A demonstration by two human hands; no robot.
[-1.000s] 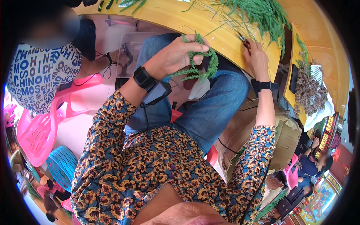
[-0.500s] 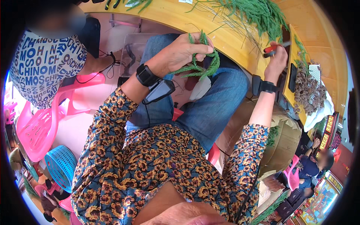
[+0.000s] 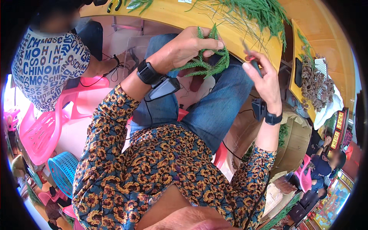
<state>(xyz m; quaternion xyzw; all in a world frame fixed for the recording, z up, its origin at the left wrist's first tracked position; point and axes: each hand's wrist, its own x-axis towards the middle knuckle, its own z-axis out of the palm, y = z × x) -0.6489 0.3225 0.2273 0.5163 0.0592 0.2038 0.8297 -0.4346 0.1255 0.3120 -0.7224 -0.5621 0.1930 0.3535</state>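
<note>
In front of my lap, my left hand [image 3: 191, 46] pinches a green artificial fern-like sprig [image 3: 209, 68] between thumb and fingers. Several of its needled fronds stick up past the fingertips, and others spread out below the hand. My right hand [image 3: 266, 78] is raised to the right of the sprig, apart from it. Its fingers are wrapped round a small hand tool [image 3: 254, 64] with a red and dark handle and a slim grey tip pointing up and away; its exact kind is unclear.
Beyond my knees curves a yellow table [image 3: 168, 17] bearing a heap of green sprigs [image 3: 264, 15], loose stems and yellow-and-black pliers [image 3: 114, 5]. Dried brown flower heads [image 3: 316, 86] lie at the right. A cardboard box [image 3: 295, 142] stands beside me; a person sits on a pink chair [image 3: 42, 132] at left.
My right hand has come left from over the table's right side toward the sprig, and the tool's tip has swung from rightward to up and left. The left hand keeps its sprig, slightly turned.
</note>
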